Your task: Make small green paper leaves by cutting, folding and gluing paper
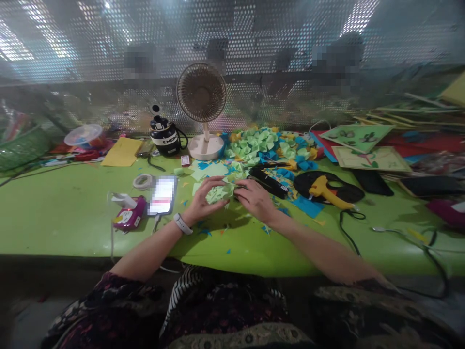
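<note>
One green table (72, 203) carries a heap of colored paper pieces (259, 145). Before it, a person's left hand (202, 200), thumb and fingers curved, and right hand (257, 200) flank a pale green paper piece (230, 189); whether either grips it cannot be told.

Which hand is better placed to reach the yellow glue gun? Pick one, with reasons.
Right, most likely: the right hand is nearer the yellow glue gun, on that same side. The left hand is farther off, beside light green paper pieces.
</note>
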Demonstrator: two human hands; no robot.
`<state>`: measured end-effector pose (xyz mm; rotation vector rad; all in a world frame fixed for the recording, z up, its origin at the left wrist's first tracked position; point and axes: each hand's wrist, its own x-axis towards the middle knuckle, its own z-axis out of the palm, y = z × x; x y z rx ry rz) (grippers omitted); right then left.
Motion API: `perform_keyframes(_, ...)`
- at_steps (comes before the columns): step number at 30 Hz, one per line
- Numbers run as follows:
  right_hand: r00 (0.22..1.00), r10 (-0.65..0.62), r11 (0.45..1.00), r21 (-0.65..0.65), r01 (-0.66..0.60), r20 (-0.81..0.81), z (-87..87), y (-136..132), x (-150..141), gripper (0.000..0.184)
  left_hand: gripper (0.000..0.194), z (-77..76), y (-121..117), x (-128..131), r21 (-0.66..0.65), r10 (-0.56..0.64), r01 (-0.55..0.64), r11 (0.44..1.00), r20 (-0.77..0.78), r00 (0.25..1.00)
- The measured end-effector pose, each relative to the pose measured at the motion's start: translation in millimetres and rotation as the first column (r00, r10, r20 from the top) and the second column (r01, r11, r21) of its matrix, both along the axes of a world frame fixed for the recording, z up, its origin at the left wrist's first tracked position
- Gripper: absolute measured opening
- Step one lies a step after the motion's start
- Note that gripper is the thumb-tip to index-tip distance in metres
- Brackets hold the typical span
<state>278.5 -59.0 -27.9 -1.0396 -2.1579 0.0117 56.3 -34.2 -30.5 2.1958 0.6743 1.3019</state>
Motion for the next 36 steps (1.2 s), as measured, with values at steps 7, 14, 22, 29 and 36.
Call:
perform_keyframes(7, 0.999, 0.023, 0.999, 0.042, -0.024, 0.024, -2.0, -1, -3, 0.021, 0.008, -10.0, 9, 3, 0.109, 0.051, -0.046, 0.993, -0.050, 0.997)
perform_keyframes(14, 0.997, 0.021, 0.999, 0.031, -0.019, -0.076, -5.4, 3, -3, 0.016, 0.006, -12.5, 11, 3, 0.094, 0.107, -0.105, 0.990, -0.022, 0.994)
perform_keyframes(22, 0.984, -0.021, 0.997, -0.072, 0.008, -0.179, -15.3, 12, 1, 0.012, 0.031, -2.5, 21, -4, -0.214, 0.289, -0.231, 0.949, 0.304, 0.908)
perform_keyframes(29, 0.983, -0.019, 0.996, -0.094, 0.002, -0.180, -22.1, 17, -1, 0.012, 0.028, -6.2, 41, -16, -0.272, 0.385, -0.298, 0.915, 0.363, 0.848)
perform_keyframes(36, 0.984, -0.040, 0.991, -0.133, 0.017, -0.172, -23.7, 21, 3, 0.018, 0.033, -5.8, 54, -25, -0.266, 0.421, -0.334, 0.904, 0.432, 0.798)
